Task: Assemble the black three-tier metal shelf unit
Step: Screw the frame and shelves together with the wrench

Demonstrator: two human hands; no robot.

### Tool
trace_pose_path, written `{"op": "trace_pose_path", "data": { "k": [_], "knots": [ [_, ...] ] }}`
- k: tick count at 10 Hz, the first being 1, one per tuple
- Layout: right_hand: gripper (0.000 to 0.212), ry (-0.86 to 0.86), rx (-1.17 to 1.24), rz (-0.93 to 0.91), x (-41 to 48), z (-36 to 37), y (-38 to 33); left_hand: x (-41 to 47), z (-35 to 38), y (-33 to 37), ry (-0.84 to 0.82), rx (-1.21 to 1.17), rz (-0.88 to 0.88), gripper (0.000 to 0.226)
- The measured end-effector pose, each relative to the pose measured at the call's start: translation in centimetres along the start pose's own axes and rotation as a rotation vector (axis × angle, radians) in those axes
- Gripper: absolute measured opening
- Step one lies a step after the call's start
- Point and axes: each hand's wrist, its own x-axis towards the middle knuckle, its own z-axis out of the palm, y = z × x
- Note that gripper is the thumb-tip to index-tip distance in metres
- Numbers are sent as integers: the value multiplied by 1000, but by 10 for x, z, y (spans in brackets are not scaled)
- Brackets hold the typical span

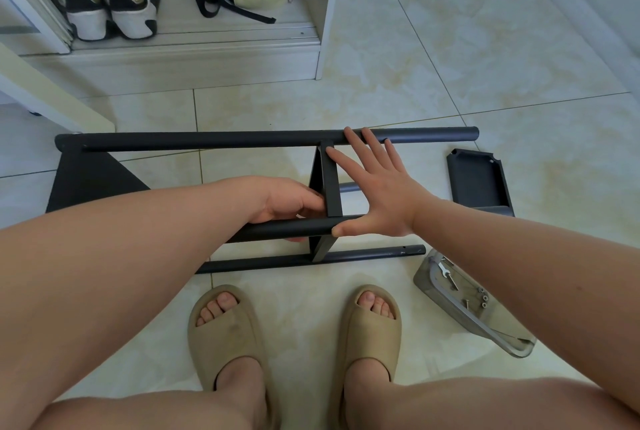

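A black tubular metal shelf frame [207,140] lies on its side on the tiled floor, its long axis running left to right. The left hand [291,203] has its grip curled round the near upper tube [277,229], beside the upright shelf panel [330,184]. The right hand [377,194], spread and holding nothing, spans both upper tubes. Toward the floor's right edge, a clear plastic tray [498,332] holds a spanner [444,270] and screws [481,298].

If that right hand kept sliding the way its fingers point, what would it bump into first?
Probably the far black tube; the right hand's fingertips already overlap it, though depth is unclear.
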Motion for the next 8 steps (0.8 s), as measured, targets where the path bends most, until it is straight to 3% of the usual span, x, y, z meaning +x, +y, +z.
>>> {"op": "trace_pose_path", "data": {
  "k": [2, 5, 8],
  "knots": [
    [122, -5, -5, 1, 0, -1, 0, -2, 1, 2, 47, 29, 111, 11],
    [122, -3, 6, 1, -1, 0, 0, 0, 1, 2, 26, 51, -25, 21],
    [122, -5, 2, 3, 0, -1, 0, -1, -1, 2, 27, 20, 92, 13]
  ]
}}
